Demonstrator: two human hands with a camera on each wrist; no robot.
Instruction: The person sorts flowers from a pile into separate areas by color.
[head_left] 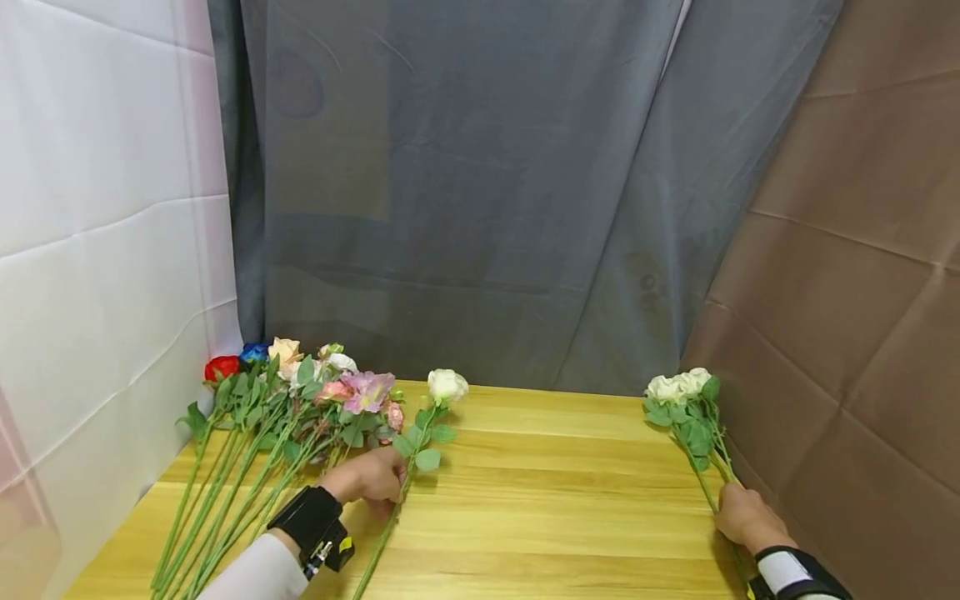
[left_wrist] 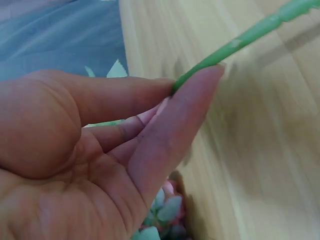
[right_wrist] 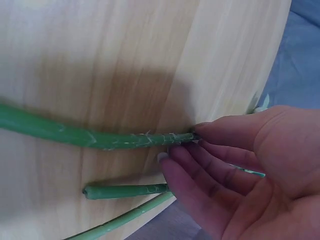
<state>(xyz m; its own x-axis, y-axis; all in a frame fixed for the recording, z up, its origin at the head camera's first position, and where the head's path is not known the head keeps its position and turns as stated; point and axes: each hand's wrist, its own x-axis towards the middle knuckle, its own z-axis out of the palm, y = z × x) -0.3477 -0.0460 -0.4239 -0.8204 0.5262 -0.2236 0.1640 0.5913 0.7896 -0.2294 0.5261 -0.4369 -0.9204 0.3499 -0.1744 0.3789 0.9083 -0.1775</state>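
My left hand (head_left: 378, 477) pinches the stem of a single white rose (head_left: 447, 385) between thumb and finger. In the left wrist view the green stem (left_wrist: 245, 42) runs from the fingertips to the upper right. Over at the right side, my right hand (head_left: 746, 517) grips among the stems of a small bunch of white roses (head_left: 678, 386), whose blooms point away from me. Close up in the right wrist view, thumb and fingers hold one thick green stem (right_wrist: 90, 139). Two other stems, one a cut-ended stem (right_wrist: 125, 191), lie beside the fingers.
A pile of mixed flowers lies left of my left hand, with a red rose (head_left: 222, 367), a blue flower (head_left: 254, 352) and a purple flower (head_left: 367, 391). Grey cloth (head_left: 480, 208) closes off the wooden table's (head_left: 555, 517) back. A brown cloth wall (head_left: 847, 333) borders the right.
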